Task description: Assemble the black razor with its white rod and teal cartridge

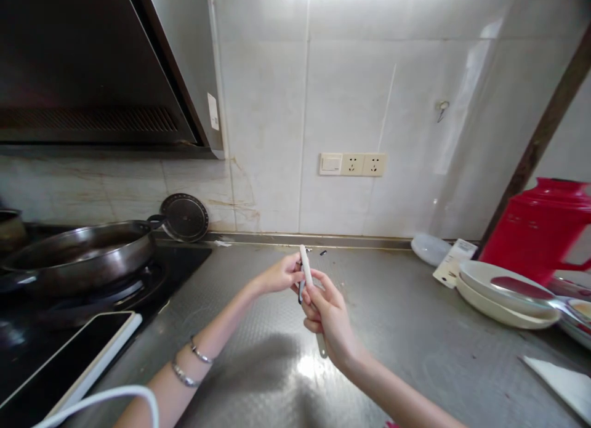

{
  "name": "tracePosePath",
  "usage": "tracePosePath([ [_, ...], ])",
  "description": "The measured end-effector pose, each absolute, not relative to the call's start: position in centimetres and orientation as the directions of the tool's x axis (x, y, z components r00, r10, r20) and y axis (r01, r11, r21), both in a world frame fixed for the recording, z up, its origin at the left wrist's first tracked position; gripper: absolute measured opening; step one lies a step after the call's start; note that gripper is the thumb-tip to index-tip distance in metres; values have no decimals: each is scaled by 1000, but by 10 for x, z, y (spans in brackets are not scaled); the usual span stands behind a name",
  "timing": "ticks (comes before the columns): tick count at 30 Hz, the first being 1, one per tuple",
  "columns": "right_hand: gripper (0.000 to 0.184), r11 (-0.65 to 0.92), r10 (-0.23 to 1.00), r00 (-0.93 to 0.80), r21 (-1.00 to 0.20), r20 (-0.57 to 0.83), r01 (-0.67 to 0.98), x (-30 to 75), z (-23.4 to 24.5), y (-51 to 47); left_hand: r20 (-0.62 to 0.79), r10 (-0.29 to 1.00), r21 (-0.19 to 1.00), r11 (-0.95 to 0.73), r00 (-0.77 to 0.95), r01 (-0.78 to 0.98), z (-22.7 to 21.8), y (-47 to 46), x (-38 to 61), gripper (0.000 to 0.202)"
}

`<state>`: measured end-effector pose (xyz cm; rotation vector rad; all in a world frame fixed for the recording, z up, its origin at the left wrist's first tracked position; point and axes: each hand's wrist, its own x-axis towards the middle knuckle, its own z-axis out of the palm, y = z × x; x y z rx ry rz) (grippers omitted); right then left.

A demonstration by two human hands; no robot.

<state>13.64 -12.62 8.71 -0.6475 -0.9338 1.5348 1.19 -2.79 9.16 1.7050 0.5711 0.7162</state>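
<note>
One slim white utensil (307,269) is pinched in the right hand (329,311), the left hand (279,276) adjoining this grip, its own hold unclear.

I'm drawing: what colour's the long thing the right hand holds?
The long thing is whitish grey, head view.

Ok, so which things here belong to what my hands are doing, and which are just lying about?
In use:
- slim white object, held in your right hand
- your left hand, its fingers close against that object

Apparently just lying about:
- metal pan
- phone
- dark round disc
- red jug
- pale dishes
</note>
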Motion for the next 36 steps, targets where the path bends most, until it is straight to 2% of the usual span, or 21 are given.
tracePosePath([
  [6,35,46,980,-129,-813,148,-581,138,90,-127,168,674,963,-267,719,26,93,-29,11,41],
  [12,32,-19,976,-192,-835,104,-549,142,87,-132,193,692,958,-285,695,18,92,-28,14,38],
  [16,30,38,977,-151,-818,152,-574,145,90,-130,180,665,960,-279,725,17,91,-30,16,38],
  [23,33,-29,982,-168,-824,81,-566,143,87,-139,206,668,955,-298,715,3,92,-32,17,38],
  [30,31,35,987,-108,-809,122,-587,140,90,-136,211,662,949,-314,719,10,92,-34,19,38],
  [36,33,-2,990,-115,-810,81,-586,136,93,-141,199,683,951,-306,702,29,93,-36,20,35],
])
